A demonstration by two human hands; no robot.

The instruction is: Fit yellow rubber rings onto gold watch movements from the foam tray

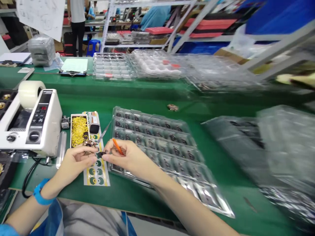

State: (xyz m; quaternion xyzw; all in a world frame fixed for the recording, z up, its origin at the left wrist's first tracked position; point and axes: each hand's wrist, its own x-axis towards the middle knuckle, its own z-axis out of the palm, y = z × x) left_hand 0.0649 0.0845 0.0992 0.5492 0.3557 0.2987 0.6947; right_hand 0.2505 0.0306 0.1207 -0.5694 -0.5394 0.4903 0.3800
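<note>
My left hand (80, 159), with a blue band on the wrist, pinches a round, coppery metal part (88, 144) with cut-outs. Close to its fingertips, my right hand (124, 157) is closed around a slim orange-handled tool (117, 146). A small black part (101, 154) sits at the right thumb and fingertip, between both hands. A sheet of green and yellow round stickers (95, 172) lies beneath the hands. Behind the left hand stands a white box of yellow rings (80, 129). Beside the right forearm is a clear compartment tray (159, 144) holding small dark parts.
A white tape dispenser (46, 124) stands at the left. A pointed metal strip (104, 131) lies behind the hands. Another round metal part (172, 107) rests on the green bench (137, 95). Blurred clear trays (287, 141) are at the right; more trays (113, 65) line the back ledge.
</note>
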